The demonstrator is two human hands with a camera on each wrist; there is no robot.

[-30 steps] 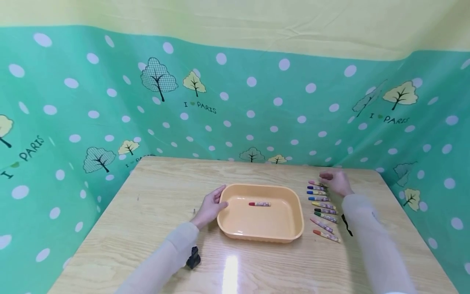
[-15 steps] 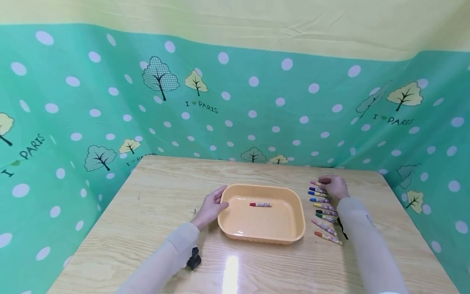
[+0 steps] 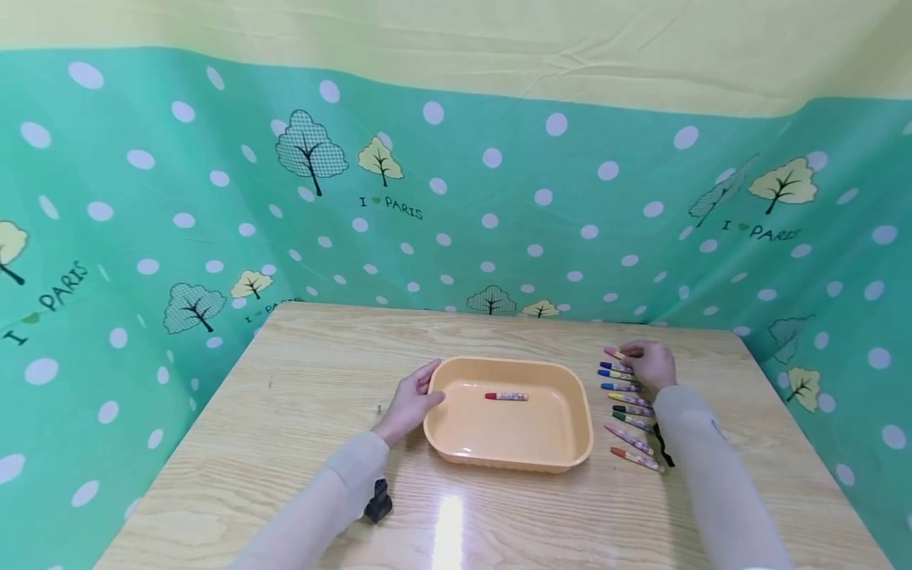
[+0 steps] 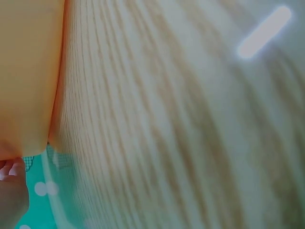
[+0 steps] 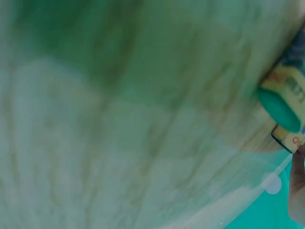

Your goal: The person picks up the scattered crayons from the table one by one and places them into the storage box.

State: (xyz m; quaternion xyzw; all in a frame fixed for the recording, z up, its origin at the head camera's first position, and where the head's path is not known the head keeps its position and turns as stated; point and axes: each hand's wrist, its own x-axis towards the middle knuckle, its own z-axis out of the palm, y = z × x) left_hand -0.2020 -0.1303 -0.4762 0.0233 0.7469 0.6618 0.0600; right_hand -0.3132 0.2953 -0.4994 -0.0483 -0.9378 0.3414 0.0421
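In the head view my left hand (image 3: 409, 404) grips the left rim of a peach plastic tray (image 3: 509, 457), thumb over the edge and fingers outside. One red crayon (image 3: 507, 397) lies inside the tray. At the right, my right hand (image 3: 654, 366) pinches a pink crayon (image 3: 612, 352) at the far end of a column of crayons. The hand covers that crayon's rear part. In the left wrist view, fingers (image 4: 14, 169) touch the tray wall (image 4: 28, 86). At the right wrist view's edge, a hand (image 5: 298, 191) appears beside paper-wrapped crayon ends (image 5: 281, 109).
Below the held crayon lie several others on the wooden table (image 3: 342, 348), among them a yellow crayon (image 3: 628, 399), a dark green crayon (image 3: 632, 421) and an orange-red crayon (image 3: 636, 459). A green dotted curtain (image 3: 456, 198) hangs around the table.
My right hand has come down onto the pink crayon from just beyond the column, and that crayon now lies at a steeper slant. The left hand keeps its place on the tray.
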